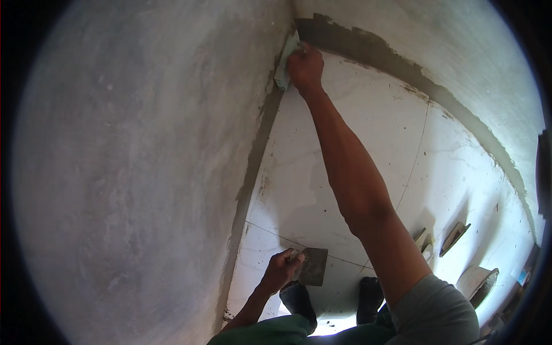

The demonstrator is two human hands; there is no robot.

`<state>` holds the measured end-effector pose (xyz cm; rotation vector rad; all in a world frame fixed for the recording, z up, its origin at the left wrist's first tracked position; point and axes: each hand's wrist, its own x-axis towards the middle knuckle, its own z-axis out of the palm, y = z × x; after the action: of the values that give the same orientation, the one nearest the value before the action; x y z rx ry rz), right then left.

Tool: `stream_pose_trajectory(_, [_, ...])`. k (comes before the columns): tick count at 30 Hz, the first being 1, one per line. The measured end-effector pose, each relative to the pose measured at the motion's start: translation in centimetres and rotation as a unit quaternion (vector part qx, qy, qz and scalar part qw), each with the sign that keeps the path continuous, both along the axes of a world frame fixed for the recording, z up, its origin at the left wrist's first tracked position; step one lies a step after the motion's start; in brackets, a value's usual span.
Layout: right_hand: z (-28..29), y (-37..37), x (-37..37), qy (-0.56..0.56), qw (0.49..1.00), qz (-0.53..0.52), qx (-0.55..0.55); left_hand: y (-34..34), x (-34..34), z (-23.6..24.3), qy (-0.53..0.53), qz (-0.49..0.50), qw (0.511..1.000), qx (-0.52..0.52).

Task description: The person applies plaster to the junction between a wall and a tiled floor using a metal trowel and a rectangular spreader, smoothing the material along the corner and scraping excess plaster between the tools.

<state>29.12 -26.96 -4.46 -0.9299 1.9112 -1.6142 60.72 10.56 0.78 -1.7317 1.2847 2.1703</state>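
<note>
My right hand [306, 68], at the end of an outstretched arm, is closed on a pale green, flat plastering float [282, 75]. The float lies against the foot of the left wall [144, 161], close to the inner corner; its grip is hidden by my fingers. Along the wall's base runs a darker grey mortar band [251, 172]. Low in the view, my left hand [280, 270] is closed around the handle of a putty knife [314, 267]. The knife's broad, square, grey-smeared blade points right, above the floor near my feet.
Whitish floor tiles [345, 144] carry specks and dirt. Another mortar band [397, 60] follows the far wall [460, 34]. At the right are a board-like tool [455, 238], a round tub or bucket [480, 284] and a small blue item [523, 277]. My dark shoes [299, 305] are below.
</note>
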Motion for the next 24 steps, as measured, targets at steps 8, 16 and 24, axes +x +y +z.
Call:
stream_pose_trajectory(8, [-0.8, 9.6, 10.2, 0.034, 0.996, 0.022, -0.08, 0.0, 0.4, 0.5, -0.026, -0.008, 1.0, 0.004])
stream_pose_trajectory(16, [-0.7, 1.2, 1.1, -0.039, 0.999, -0.009, -0.023, 0.6, -0.3, -0.2, -0.016, -0.029, 0.999, -0.032])
stream_pose_trajectory(24, [-1.3, 23.7, 23.4, -0.069, 0.996, 0.05, 0.023, 3.1, -0.8, -3.5, 0.085, -0.09, 0.991, -0.041])
